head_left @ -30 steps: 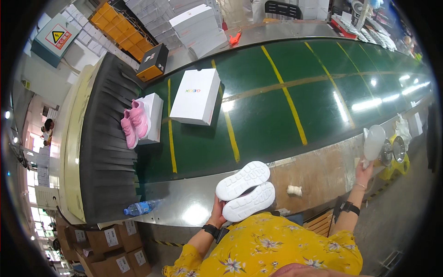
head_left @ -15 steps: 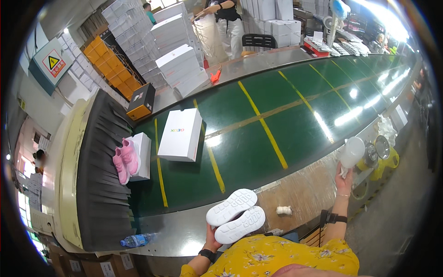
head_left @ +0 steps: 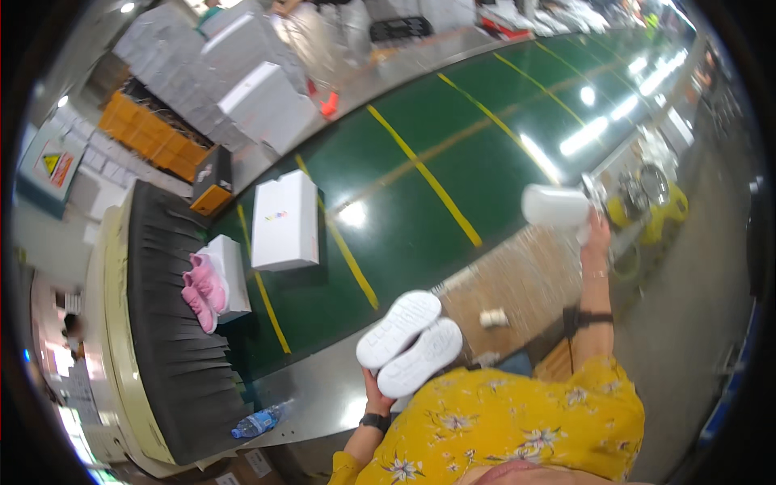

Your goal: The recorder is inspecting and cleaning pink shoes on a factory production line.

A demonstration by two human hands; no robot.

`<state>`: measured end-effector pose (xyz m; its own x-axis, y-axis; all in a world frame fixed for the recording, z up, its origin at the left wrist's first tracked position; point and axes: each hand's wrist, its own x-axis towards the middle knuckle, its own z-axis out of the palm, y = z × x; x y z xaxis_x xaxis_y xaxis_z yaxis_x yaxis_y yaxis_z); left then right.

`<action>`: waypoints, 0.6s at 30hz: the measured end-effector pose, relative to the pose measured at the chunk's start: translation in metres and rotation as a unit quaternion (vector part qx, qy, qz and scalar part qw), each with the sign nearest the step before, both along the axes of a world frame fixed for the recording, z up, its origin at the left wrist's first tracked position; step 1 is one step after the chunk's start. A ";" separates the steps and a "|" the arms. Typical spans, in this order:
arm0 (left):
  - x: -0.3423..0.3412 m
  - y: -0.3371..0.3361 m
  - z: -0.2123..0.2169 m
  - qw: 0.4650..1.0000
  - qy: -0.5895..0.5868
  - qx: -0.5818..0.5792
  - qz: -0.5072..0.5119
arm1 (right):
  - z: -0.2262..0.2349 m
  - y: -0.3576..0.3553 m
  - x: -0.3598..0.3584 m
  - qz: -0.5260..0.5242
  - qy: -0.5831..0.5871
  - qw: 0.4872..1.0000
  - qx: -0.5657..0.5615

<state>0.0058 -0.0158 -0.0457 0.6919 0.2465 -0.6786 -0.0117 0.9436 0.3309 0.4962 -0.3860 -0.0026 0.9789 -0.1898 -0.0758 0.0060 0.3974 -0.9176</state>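
As the head view, the only one, shows it, the left hand point(head_left: 377, 394) holds the white shoes point(head_left: 420, 357) by the near edge of the bench point(head_left: 533, 275), soles toward the camera; its fingers curl behind one end, mostly hidden, so how hard they press cannot be told. The right hand point(head_left: 596, 230), out to the right, has its fingers wrapped round a white vessel point(head_left: 556, 206), though blur hides their exact placing. Handling of the white shoes looks part-way along: they are in hand, out of any box, and not set down. The pink shoes point(head_left: 208, 283) are out of hand, touching a small box point(head_left: 232, 271) by the curtain point(head_left: 166, 323); whether they rest on it or lean against it is unclear. Among the containers, the large box point(head_left: 285, 220) on the belt point(head_left: 380, 226) is closed, its contents hidden; the vessel's contents do not show either. A bottle point(head_left: 263, 420) lies tilted near the curtain, its fill uncertain.
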 end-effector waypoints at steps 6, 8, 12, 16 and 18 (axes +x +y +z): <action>0.012 0.014 -0.001 0.999 -0.027 -0.029 -0.004 | 0.071 0.034 -0.006 -0.187 -0.178 0.830 -0.495; 0.013 0.015 -0.005 0.999 -0.035 0.000 -0.020 | 0.066 0.025 0.003 -0.184 -0.210 0.791 -0.544; 0.010 0.020 -0.002 0.998 -0.055 -0.005 -0.025 | 0.047 0.015 0.018 -0.143 -0.231 0.759 -0.592; 0.001 0.013 -0.009 0.998 -0.050 -0.009 0.022 | 0.011 -0.015 0.018 -0.101 -0.250 0.731 -0.627; -0.002 0.008 -0.010 0.999 -0.043 -0.006 0.017 | -0.005 -0.027 0.011 -0.080 -0.210 0.738 -0.637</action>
